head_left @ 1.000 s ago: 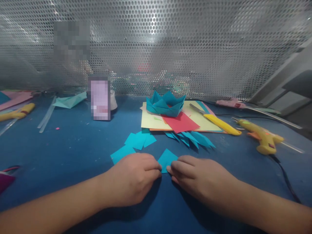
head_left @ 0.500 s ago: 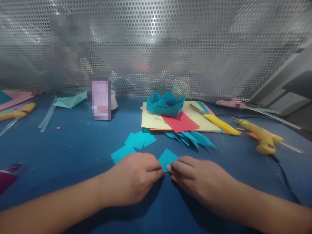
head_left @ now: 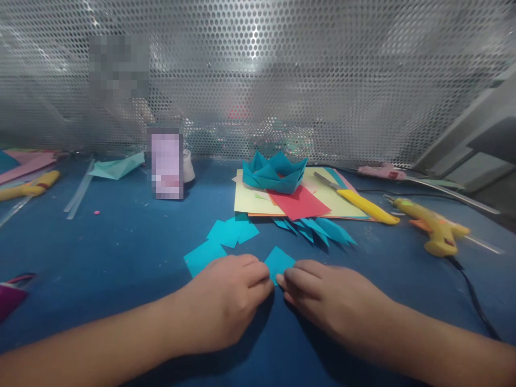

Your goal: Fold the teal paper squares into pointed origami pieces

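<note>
The blue surface (head_left: pixel 100 269) stretches out in front of the person. Over it, the left hand (head_left: pixel 229 301) and the right hand (head_left: pixel 338 301) come in low from either side, their tips nearly meeting. Beyond them lies a flat stack of coloured paper, pale yellow on top (head_left: pixel 248 204), carrying a red paper sheet (head_left: pixel 304 203) and an open, crown-like shape of folded blue paper (head_left: pixel 274 174). A yellow glue gun (head_left: pixel 437 231) lies off to the person's right, and a yellow-handled cutter (head_left: pixel 365 206) rests across the stack's right side. Pointed folded blue pieces (head_left: pixel 322 230) fan out just in front of the stack, beside a loose cluster of flat blue squares (head_left: pixel 226 234).

Smaller than all that is the single blue paper square (head_left: pixel 278 260) between the hands, one corner pointing away from the person. The left fingers look pressed together, pinching its near left edge; the right fingers appear to pinch the near right edge. How far the tips reach underneath is hidden.

From where I stand, it should weigh almost nothing, thin but crisp enough to keep a crease. Being dry and light, it could skate if nudged, and a hard squeeze might crumple a corner. I'd take it by opposite edges, tips only, leaving the middle flat.
</note>
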`<state>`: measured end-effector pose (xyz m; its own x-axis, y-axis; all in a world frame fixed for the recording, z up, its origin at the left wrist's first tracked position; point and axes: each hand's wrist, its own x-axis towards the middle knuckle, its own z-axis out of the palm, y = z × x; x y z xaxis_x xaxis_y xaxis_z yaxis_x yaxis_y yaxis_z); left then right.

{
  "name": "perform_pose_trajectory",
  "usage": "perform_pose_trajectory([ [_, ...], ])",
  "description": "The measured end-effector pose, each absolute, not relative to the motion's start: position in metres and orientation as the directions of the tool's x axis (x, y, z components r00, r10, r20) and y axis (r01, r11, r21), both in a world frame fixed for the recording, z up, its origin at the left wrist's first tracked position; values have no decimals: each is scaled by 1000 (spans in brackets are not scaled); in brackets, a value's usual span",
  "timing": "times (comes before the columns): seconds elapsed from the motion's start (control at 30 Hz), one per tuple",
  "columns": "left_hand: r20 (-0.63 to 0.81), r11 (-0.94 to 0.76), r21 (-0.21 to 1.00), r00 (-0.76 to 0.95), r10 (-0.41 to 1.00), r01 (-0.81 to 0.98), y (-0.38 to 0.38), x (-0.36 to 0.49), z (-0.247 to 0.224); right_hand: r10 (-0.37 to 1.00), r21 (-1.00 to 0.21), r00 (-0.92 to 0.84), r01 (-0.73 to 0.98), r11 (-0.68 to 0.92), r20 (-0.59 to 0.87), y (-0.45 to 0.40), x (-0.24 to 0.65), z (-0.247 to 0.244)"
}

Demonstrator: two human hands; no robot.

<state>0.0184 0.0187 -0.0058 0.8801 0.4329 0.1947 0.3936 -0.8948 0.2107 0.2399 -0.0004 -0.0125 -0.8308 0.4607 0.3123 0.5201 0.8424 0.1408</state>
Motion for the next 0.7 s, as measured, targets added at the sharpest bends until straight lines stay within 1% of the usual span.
perform_pose_trajectory([
  [0.1,172,-890,217,882,439,401,18,18,-5,470,128,-837,518,846,281,-1,240,-12],
  [0.2,139,-900,195,897,419,390,18,18,-5,463,114,-850,501,858,253,0,243,-11],
  [0.3,117,-892,185,892,436,411,19,19,-4,458,68,-849,490,869,264,3,245,-10],
  [0.47,138,-894,196,891,433,404,18,19,-5,460,18,-850,480,877,255,5,246,-6],
  [0.57,163,-898,186,889,429,399,18,18,-7,479,-27,-812,500,866,333,8,248,-2],
  [0.67,210,-913,142,890,405,382,19,17,-9,495,-65,-742,526,848,452,17,249,0],
  [0.7,222,-920,124,893,392,373,19,17,-9,507,-80,-730,535,841,458,20,248,0],
])
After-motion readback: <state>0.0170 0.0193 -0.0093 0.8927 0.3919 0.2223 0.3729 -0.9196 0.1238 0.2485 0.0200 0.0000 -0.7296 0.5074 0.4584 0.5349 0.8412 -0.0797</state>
